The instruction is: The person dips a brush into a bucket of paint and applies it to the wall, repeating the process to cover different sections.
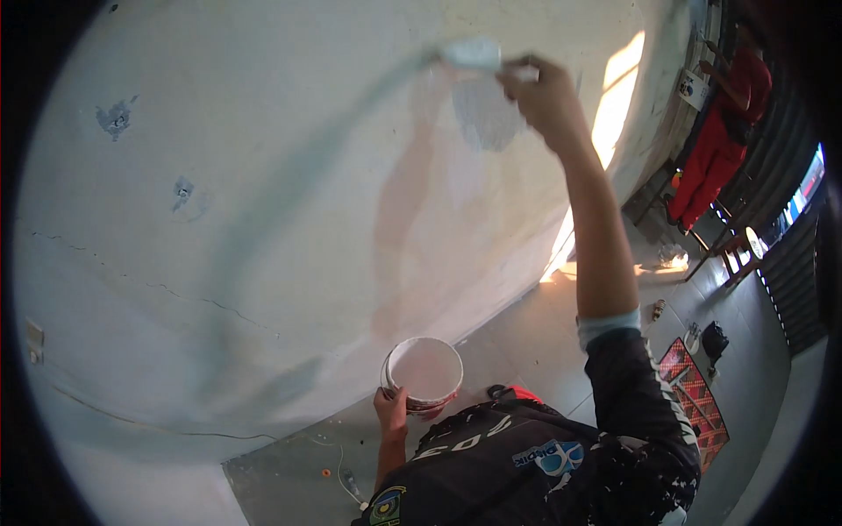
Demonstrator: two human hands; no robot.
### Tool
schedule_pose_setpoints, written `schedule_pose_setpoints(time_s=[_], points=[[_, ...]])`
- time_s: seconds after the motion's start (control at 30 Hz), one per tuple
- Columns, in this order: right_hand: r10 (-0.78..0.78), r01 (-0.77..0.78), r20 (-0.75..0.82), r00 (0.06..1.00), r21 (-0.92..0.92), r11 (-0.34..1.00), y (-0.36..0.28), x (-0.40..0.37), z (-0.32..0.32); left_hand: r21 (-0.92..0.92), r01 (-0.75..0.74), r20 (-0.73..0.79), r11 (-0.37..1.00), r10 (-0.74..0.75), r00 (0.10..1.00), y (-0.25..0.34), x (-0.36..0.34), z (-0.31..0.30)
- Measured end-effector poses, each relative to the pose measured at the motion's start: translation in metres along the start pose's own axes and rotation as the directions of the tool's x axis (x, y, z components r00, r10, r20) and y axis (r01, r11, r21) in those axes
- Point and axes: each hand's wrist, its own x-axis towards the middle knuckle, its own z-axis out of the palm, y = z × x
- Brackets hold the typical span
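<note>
My right hand [544, 92] is raised at the upper middle, its fingers closed on the handle of a paint brush [474, 54]. The brush's pale head lies against or very near the wall [307, 114], just above a grey patch [487, 114]. Low in the middle, my left hand [392, 410] grips the rim of a white bucket [425, 373], thumb on the outer side. The bucket is tilted so its pale inside shows; how full it is I cannot tell.
Another person [732, 123] in red stands at the upper right beside a white container [693, 89]. A chair [744, 254], a patterned mat [693, 399] and a black bag [715, 340] are on the right. A cable [175, 430] runs along the lower left wall.
</note>
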Motion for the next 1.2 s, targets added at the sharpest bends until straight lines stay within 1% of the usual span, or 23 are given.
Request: schedule_pose_setpoints(time_s=[0.07,0.17,0.2,0.27,0.3,0.37,0.4,0.43,0.47,0.53,0.57,0.63,0.67,0.73,0.77,0.8,0.83,0.87,0.93,0.97,1.1,1.13,1.2], points=[[-0.075,0.078,-0.046,0.996,0.067,0.995,-0.030,0.018,-0.011,0.049,-0.004,0.004,0.999,0.004,1.000,-0.004,0.005,0.000],[-0.075,0.076,-0.024,0.997,0.040,0.996,-0.039,0.021,-0.009,0.090,-0.014,0.008,0.996,0.013,1.000,-0.004,0.007,0.001],[-0.140,0.141,-0.053,0.989,0.022,0.990,-0.018,0.019,0.001,0.055,0.003,0.010,0.998,-0.004,1.000,0.004,0.002,0.002],[-0.284,0.281,-0.121,0.951,-0.043,0.959,0.059,-0.005,0.032,0.024,0.020,0.011,1.000,-0.020,1.000,0.011,-0.005,0.001],[-0.193,0.192,-0.080,0.978,-0.022,0.981,0.080,-0.036,0.041,-0.015,0.022,0.017,1.000,-0.022,1.000,0.012,-0.006,0.001],[-0.102,0.102,-0.059,0.993,-0.001,0.995,0.141,-0.098,0.064,-0.054,0.024,0.024,0.998,-0.023,0.999,0.010,-0.007,-0.003],[0.006,-0.006,-0.020,1.000,-0.027,1.000,0.161,-0.128,0.068,-0.084,0.047,0.029,0.995,-0.045,0.999,0.008,-0.008,-0.004],[0.137,-0.131,0.061,0.989,-0.096,0.987,0.188,-0.156,0.070,-0.114,0.069,0.034,0.991,-0.066,0.997,0.007,-0.008,-0.004],[0.308,-0.267,0.144,0.940,-0.250,0.931,0.210,-0.178,0.069,-0.118,0.067,0.032,0.991,-0.063,0.997,0.010,-0.011,-0.003],[0.426,-0.323,0.235,0.873,-0.376,0.869,0.280,-0.221,0.072,-0.127,0.082,0.008,0.989,-0.082,0.997,0.015,-0.016,-0.004],[0.422,-0.320,0.233,0.876,-0.373,0.871,0.284,-0.231,0.073,-0.129,0.077,0.009,0.989,-0.076,0.997,0.010,-0.013,-0.007],[0.484,-0.383,0.239,0.842,-0.369,0.847,0.278,-0.231,0.077,0.001,-0.005,-0.010,1.000,0.005,1.000,0.008,-0.007,-0.010],[0.481,-0.380,0.244,0.842,-0.366,0.850,0.279,-0.222,0.080,-0.001,-0.006,-0.016,1.000,0.006,1.000,0.005,-0.006,-0.012],[0.328,-0.292,0.187,0.926,-0.198,0.936,0.228,-0.176,0.080,-0.076,0.054,-0.001,0.996,-0.054,0.999,0.024,-0.019,-0.011],[0.309,-0.275,0.174,0.935,-0.194,0.942,0.185,-0.150,0.072,-0.073,0.054,-0.008,0.996,-0.055,0.998,0.019,-0.018,-0.011],[0.292,-0.261,0.158,0.943,-0.189,0.947,0.137,-0.125,0.059,-0.081,0.034,-0.012,0.996,-0.036,0.999,0.011,-0.014,-0.011],[0.211,-0.197,0.137,0.968,-0.112,0.974,0.101,-0.104,0.048,-0.087,0.014,-0.016,0.996,-0.016,1.000,0.006,-0.012,-0.012],[0.210,-0.209,0.119,0.970,-0.028,0.978,0.066,-0.086,0.038,-0.080,0.014,-0.021,0.997,-0.016,1.000,0.008,-0.013,-0.012],[0.050,-0.052,0.060,0.997,0.045,0.998,0.022,-0.056,0.027,-0.127,-0.066,0.003,0.990,0.066,0.998,0.013,-0.019,-0.010],[0.009,-0.010,0.013,1.000,0.098,0.995,0.005,-0.044,0.024,-0.122,-0.064,-0.001,0.990,0.064,0.998,0.011,-0.018,-0.009],[-0.052,0.073,-0.089,0.995,0.255,0.964,-0.019,-0.032,0.027,-0.105,-0.006,-0.007,0.994,0.005,1.000,0.006,-0.012,-0.006],[-0.052,0.072,-0.087,0.995,0.256,0.964,-0.008,-0.035,0.034,-0.108,0.007,-0.007,0.994,-0.008,1.000,0.007,-0.012,-0.005],[-0.096,0.110,-0.086,0.992,0.167,0.980,0.040,-0.057,0.062,-0.129,0.026,0.009,0.991,-0.025,1.000,0.010,-0.016,-0.006]])
